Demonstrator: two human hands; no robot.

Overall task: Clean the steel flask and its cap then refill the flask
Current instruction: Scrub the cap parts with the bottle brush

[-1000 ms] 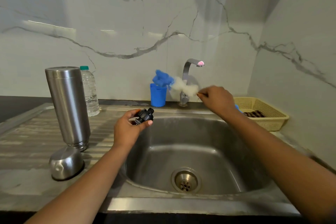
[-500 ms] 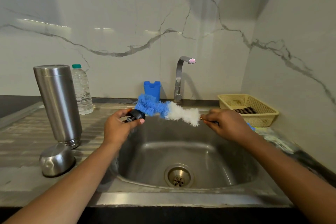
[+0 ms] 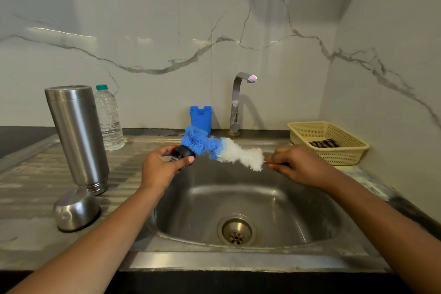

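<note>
My left grip (image 3: 164, 167) pinches the black cap (image 3: 182, 151) between thumb and fingers, over the back left corner of the sink (image 3: 238, 198). My right grip (image 3: 300, 166) is curled round the handle of the brush (image 3: 238, 155), and the fist hides most of that handle. The brush's blue end is pressed against the cap, with the white bristles running back toward my right.

So I judge I am at the very start of scrubbing the cap. No water comes from the tap (image 3: 238, 100), and I see no suds on the cap or in the sink.

The flask (image 3: 77, 136) stands on the table to the left, narrow end down, well apart from both grips. I cannot tell whether it has been washed. A steel cup (image 3: 76, 209) sits dome-up just in front of its foot. Behind it a water bottle (image 3: 109, 119) stands capped and looks nearly full.

Left to do, as I read it: finish and rinse the cap, brush out the flask if needed, then refill it.
</note>
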